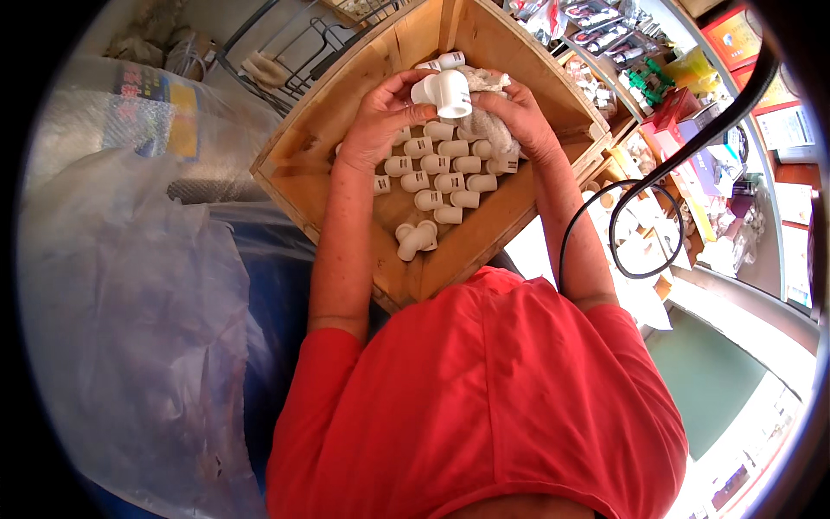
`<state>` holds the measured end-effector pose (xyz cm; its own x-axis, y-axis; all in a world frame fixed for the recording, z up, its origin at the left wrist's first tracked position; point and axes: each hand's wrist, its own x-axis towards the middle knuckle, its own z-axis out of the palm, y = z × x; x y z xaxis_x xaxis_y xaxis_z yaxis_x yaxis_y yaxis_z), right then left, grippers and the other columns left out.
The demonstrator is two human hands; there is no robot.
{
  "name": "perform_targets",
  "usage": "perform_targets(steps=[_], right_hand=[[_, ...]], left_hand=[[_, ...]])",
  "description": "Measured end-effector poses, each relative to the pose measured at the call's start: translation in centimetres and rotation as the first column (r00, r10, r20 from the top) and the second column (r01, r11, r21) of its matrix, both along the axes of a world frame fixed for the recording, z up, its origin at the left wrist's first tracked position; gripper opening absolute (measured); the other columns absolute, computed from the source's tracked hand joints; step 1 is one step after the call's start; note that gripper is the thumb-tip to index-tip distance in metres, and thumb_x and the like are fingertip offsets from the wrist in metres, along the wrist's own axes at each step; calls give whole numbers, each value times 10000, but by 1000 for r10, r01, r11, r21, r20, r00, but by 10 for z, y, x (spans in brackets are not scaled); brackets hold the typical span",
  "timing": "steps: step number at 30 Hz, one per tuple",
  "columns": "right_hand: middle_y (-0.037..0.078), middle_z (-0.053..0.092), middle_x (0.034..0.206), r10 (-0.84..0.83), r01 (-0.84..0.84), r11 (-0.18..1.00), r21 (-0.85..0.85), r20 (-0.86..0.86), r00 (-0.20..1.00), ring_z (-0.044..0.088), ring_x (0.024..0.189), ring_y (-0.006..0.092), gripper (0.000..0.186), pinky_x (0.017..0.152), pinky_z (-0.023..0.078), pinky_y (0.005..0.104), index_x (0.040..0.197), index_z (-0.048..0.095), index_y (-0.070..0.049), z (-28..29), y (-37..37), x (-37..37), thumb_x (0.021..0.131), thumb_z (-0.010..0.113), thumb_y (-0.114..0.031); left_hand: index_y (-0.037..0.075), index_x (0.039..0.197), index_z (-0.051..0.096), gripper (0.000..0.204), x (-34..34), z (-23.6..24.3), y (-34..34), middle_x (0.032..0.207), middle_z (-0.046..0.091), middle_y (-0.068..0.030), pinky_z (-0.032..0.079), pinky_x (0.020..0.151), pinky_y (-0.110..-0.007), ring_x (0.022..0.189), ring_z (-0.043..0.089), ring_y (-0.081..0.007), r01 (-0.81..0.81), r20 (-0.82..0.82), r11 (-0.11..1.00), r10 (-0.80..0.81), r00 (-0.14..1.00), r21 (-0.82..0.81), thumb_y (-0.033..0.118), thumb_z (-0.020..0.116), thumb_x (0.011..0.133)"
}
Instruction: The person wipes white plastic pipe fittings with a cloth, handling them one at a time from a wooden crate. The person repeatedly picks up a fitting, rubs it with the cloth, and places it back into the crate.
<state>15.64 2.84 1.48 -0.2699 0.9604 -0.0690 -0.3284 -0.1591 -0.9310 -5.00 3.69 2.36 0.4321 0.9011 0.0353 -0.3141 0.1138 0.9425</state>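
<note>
Head view: left hand [386, 117] grips a white pipe elbow [448, 93] above the wooden box [506, 43]; right hand [526, 117] grasps a pale cloth [494, 131] beside it. Wiping appears in hand; the next move calls for steady support and cloth contact.

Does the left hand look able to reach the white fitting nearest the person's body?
Likely yes: nothing covers that white fitting in the wooden box, though the left hand would probably need to release the pipe fitting it holds.

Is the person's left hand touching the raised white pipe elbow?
Touching. The head view shows the left hand holding the white pipe elbow by its left end.
</note>
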Motion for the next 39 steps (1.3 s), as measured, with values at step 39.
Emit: perform_targets(steps=[39], right_hand=[[29,608,888,-198,199,972,128,-22,980,573,786,105,270,714,479,251,1015,580,-20,7,-3,2,746,602,-33]], left_hand=[[-20,1030,547,416,9,-23,7,867,603,-76,504,654,-236,756,582,-115,-484,-319,857,515,795,178,25,723,656]])
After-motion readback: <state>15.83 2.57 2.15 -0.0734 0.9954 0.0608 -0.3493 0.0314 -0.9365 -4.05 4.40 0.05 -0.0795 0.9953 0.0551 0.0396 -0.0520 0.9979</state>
